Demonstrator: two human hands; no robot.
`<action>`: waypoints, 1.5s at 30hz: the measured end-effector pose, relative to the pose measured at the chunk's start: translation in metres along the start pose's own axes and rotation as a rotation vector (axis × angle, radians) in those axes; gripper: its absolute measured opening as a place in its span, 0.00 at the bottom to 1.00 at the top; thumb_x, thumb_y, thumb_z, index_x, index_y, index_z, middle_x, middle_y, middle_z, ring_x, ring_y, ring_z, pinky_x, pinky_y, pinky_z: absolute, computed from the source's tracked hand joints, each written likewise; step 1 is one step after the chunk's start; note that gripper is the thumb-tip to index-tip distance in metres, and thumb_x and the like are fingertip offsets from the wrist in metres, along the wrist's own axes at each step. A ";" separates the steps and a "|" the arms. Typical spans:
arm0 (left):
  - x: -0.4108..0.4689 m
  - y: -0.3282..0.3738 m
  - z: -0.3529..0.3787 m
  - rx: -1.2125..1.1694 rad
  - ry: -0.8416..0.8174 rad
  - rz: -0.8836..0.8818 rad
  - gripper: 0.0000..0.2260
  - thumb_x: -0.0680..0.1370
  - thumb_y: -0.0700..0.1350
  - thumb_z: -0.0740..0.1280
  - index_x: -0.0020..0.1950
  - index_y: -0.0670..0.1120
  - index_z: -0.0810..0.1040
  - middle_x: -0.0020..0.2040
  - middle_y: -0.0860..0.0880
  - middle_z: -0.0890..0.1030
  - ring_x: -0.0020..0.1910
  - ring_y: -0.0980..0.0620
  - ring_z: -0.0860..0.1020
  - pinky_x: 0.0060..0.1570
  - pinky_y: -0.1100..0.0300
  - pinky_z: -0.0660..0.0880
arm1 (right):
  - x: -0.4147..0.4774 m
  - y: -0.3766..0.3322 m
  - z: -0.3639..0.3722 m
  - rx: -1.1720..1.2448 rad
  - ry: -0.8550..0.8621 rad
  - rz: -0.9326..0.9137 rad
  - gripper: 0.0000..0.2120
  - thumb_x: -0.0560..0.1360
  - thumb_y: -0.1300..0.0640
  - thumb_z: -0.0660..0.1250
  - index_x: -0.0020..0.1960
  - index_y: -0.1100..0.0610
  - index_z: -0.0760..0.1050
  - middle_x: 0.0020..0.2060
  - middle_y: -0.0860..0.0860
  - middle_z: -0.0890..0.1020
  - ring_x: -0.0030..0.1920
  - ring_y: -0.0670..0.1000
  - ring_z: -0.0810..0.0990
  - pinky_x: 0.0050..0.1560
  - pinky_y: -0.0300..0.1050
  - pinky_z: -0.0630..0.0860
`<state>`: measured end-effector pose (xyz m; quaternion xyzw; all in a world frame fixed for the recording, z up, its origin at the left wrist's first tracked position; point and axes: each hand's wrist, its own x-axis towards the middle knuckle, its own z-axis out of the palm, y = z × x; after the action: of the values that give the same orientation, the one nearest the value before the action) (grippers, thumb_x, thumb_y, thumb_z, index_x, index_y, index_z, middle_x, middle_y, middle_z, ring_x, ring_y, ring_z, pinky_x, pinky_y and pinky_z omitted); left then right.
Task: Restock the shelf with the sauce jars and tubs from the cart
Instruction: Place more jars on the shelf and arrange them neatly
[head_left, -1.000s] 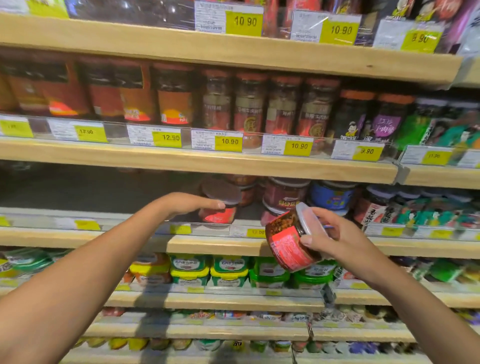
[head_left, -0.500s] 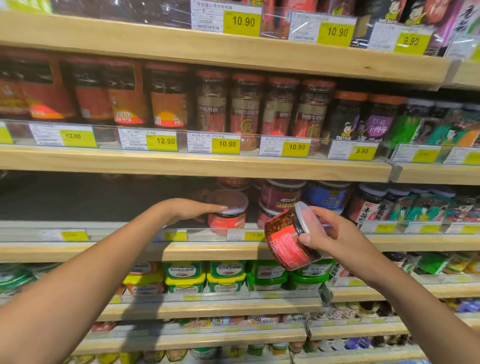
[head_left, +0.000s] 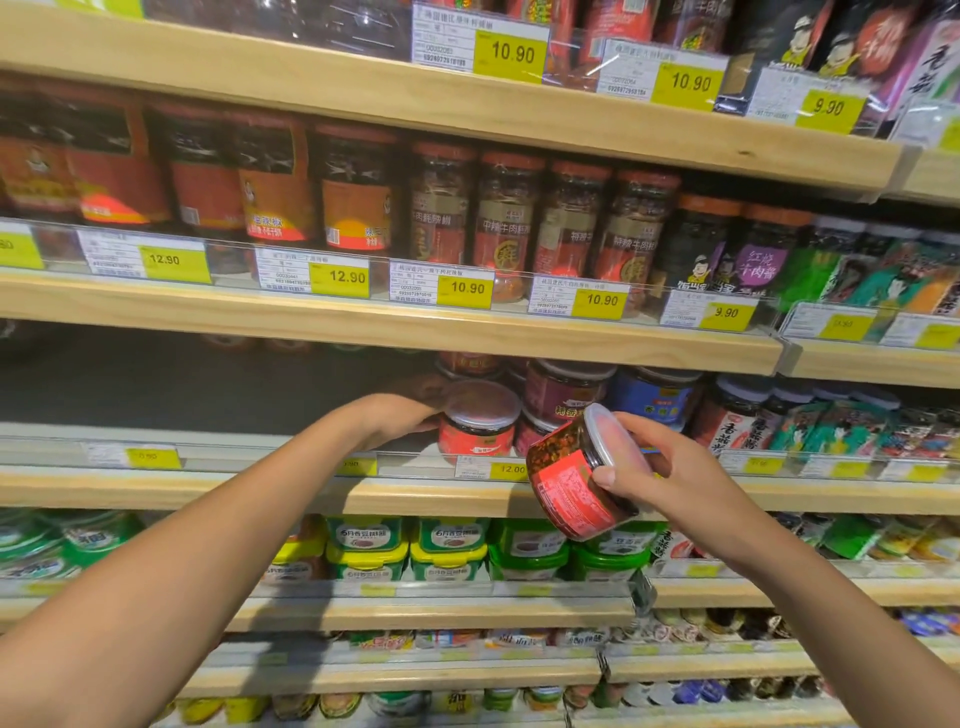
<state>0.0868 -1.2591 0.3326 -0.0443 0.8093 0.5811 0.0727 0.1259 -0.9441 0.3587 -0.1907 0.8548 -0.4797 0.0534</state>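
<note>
2 jars (head_left: 574, 470): 1 tilted in the right hand (head_left: 657, 470), 1 (head_left: 479, 423) touching the left hand (head_left: 402, 418).

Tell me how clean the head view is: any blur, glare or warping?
Head view: shelf boards bow from the wide-angle lens; jars at far left are smeared; glare streaks the clear price strip; the held jar and right hand are fairly sharp; the empty bay is dark.
</note>
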 end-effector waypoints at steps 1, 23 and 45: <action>0.000 0.000 -0.001 0.027 0.024 -0.016 0.12 0.86 0.46 0.60 0.68 0.49 0.73 0.68 0.48 0.78 0.55 0.59 0.79 0.51 0.70 0.76 | 0.001 -0.001 0.002 -0.013 -0.003 -0.003 0.39 0.57 0.29 0.75 0.66 0.34 0.71 0.60 0.38 0.80 0.58 0.43 0.80 0.58 0.53 0.79; -0.055 -0.019 0.035 0.142 0.320 0.469 0.29 0.69 0.58 0.79 0.66 0.57 0.71 0.62 0.59 0.78 0.60 0.66 0.76 0.64 0.55 0.76 | 0.050 -0.040 0.061 0.442 0.093 -0.015 0.15 0.80 0.63 0.61 0.65 0.54 0.74 0.59 0.52 0.82 0.58 0.48 0.81 0.59 0.48 0.78; -0.012 -0.008 0.009 0.197 0.383 0.108 0.29 0.81 0.54 0.67 0.25 0.47 0.59 0.20 0.52 0.60 0.21 0.51 0.61 0.28 0.58 0.60 | 0.072 -0.017 0.117 0.085 0.307 -0.122 0.20 0.76 0.57 0.62 0.65 0.41 0.67 0.62 0.46 0.78 0.61 0.45 0.78 0.64 0.54 0.76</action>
<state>0.1002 -1.2529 0.3241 -0.1030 0.8624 0.4835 -0.1094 0.0960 -1.0725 0.3169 -0.1643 0.8187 -0.5413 -0.0987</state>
